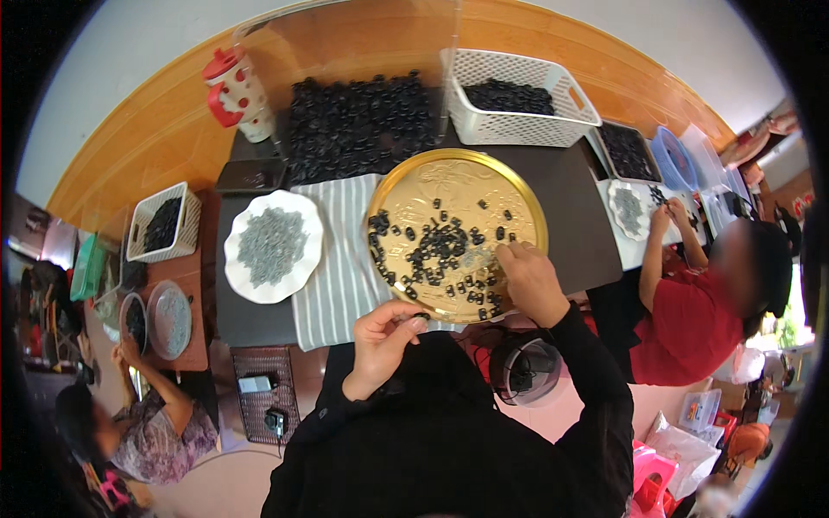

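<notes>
Nearest: left hand (382,341) just off the tray's near rim, thumb and finger pinching a small black piece (421,317). Its detail is too small to read, so can't tell if this one is finished. Right hand (533,281) reaches over the right side of the gold tray (453,173), fingers bent down near the parts; can't tell if it's gripping one.

On the tray: loose black parts (440,244), thickest around the middle, stragglers at left and near right. Small patch of grey bits (477,257) among them, close to the right hand. Tray sits partly on a striped cloth (332,319), on a dark table (587,224).

Left of the tray, a white dish (313,244) holds a big grey heap (273,246), so plenty of that remains.

Farther: clear bin (380,34) with a deep black pile (363,121); white basket (522,131) to its right, also with black pieces (509,97). Can't tell which holds done work and which holds stock.

Progress, as a judgement: one piece in hand, tray batch partway at best, many parts lying loose. No clear finished group on the tray, so done count can't be told; a lot looks left to handle.
</notes>
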`<action>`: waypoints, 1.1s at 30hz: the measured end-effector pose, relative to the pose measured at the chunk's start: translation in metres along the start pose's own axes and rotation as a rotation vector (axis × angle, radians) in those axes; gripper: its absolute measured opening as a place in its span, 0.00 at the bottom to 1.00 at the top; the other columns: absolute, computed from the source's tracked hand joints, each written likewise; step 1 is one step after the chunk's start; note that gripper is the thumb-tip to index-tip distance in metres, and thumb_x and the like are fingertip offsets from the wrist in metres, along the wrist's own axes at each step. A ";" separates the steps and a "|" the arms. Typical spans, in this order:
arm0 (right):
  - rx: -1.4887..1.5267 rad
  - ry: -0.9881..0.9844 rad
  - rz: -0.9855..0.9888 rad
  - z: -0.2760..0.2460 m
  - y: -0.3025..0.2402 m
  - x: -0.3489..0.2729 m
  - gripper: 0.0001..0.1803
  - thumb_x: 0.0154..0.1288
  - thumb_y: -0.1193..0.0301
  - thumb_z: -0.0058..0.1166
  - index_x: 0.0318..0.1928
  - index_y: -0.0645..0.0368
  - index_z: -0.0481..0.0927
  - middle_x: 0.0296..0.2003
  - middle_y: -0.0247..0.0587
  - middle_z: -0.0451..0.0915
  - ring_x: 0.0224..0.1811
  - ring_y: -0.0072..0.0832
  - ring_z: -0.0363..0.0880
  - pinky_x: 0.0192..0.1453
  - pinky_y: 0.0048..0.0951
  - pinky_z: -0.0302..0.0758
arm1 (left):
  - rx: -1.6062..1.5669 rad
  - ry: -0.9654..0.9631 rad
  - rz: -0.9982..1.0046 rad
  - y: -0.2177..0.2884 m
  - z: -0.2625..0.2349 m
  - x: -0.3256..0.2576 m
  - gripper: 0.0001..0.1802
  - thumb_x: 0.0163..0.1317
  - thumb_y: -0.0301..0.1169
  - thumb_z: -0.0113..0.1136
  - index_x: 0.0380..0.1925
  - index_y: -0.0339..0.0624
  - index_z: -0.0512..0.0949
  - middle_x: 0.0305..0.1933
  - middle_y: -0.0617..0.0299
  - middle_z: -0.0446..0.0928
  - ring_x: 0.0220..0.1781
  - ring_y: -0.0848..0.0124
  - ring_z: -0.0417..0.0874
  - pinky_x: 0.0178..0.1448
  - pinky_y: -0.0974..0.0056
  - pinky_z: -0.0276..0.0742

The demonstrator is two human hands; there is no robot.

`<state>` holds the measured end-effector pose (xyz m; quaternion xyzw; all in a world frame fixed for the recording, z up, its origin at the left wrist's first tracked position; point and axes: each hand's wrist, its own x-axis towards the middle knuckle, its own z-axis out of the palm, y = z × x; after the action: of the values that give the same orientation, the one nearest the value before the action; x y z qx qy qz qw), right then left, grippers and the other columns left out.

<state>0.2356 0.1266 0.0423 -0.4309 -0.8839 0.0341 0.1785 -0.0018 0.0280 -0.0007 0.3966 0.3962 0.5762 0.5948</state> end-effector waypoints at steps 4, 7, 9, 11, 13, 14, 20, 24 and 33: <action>-0.085 -0.041 -0.023 0.007 0.008 -0.001 0.11 0.45 0.82 0.49 0.34 0.64 0.72 0.29 0.49 0.72 0.35 0.46 0.74 0.38 0.40 0.73 | 0.015 -0.006 0.030 -0.002 0.001 -0.001 0.08 0.60 0.18 0.57 0.40 0.32 0.79 0.35 0.62 0.77 0.32 0.80 0.77 0.33 0.76 0.73; -0.141 -0.044 -0.013 0.013 0.010 -0.002 0.10 0.44 0.82 0.50 0.33 0.64 0.72 0.30 0.49 0.70 0.35 0.47 0.73 0.37 0.40 0.73 | 0.021 -0.026 0.072 0.000 -0.001 -0.003 0.08 0.61 0.18 0.55 0.41 0.32 0.78 0.36 0.60 0.76 0.35 0.77 0.78 0.34 0.75 0.74; -0.120 0.017 0.005 0.014 0.011 -0.003 0.09 0.45 0.82 0.50 0.31 0.64 0.74 0.28 0.49 0.70 0.32 0.48 0.74 0.34 0.40 0.73 | 0.038 -0.022 0.065 0.003 -0.002 -0.004 0.08 0.60 0.17 0.56 0.40 0.32 0.79 0.37 0.60 0.76 0.34 0.77 0.78 0.34 0.75 0.73; 0.003 0.031 0.047 0.011 0.014 -0.004 0.07 0.46 0.83 0.49 0.30 0.65 0.74 0.28 0.48 0.71 0.31 0.46 0.74 0.33 0.38 0.73 | 0.050 -0.025 0.056 0.004 -0.006 -0.003 0.08 0.60 0.17 0.56 0.40 0.32 0.79 0.37 0.60 0.76 0.33 0.77 0.77 0.34 0.74 0.72; 0.126 0.046 0.089 0.010 0.018 -0.008 0.06 0.48 0.83 0.48 0.29 0.65 0.75 0.28 0.48 0.72 0.29 0.43 0.74 0.32 0.36 0.73 | 0.313 0.048 0.232 0.007 -0.017 0.000 0.08 0.58 0.17 0.57 0.38 0.33 0.80 0.35 0.62 0.76 0.32 0.77 0.76 0.34 0.73 0.71; 0.296 0.086 0.146 0.013 0.022 -0.010 0.05 0.51 0.84 0.48 0.31 0.66 0.76 0.27 0.44 0.73 0.27 0.38 0.74 0.30 0.32 0.72 | 0.475 0.107 0.261 0.014 -0.020 0.002 0.07 0.56 0.17 0.59 0.36 0.33 0.80 0.32 0.59 0.76 0.31 0.73 0.76 0.34 0.70 0.70; 1.136 0.083 0.576 0.002 0.003 -0.022 0.03 0.61 0.79 0.51 0.33 0.67 0.77 0.25 0.30 0.76 0.26 0.14 0.72 0.30 0.17 0.69 | 1.186 0.225 0.472 0.026 -0.023 0.012 0.09 0.50 0.18 0.59 0.34 0.33 0.79 0.30 0.54 0.72 0.35 0.55 0.73 0.39 0.56 0.70; 1.250 0.098 0.561 0.003 -0.015 -0.029 0.02 0.62 0.80 0.51 0.34 0.66 0.77 0.26 0.28 0.75 0.28 0.11 0.71 0.33 0.16 0.69 | 1.200 0.124 0.616 0.029 0.009 0.023 0.12 0.49 0.18 0.59 0.36 0.35 0.79 0.36 0.54 0.71 0.39 0.55 0.71 0.42 0.57 0.68; 1.205 0.198 0.422 0.012 -0.040 -0.038 0.06 0.61 0.83 0.50 0.38 0.67 0.77 0.29 0.32 0.76 0.30 0.15 0.74 0.36 0.18 0.71 | 1.470 -0.174 0.528 0.007 0.043 0.051 0.14 0.45 0.22 0.58 0.36 0.37 0.81 0.35 0.58 0.70 0.43 0.58 0.67 0.45 0.59 0.62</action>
<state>0.2226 0.0730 0.0288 -0.4209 -0.5854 0.5188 0.4593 0.0365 0.0789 0.0206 0.8131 0.5204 0.2554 0.0521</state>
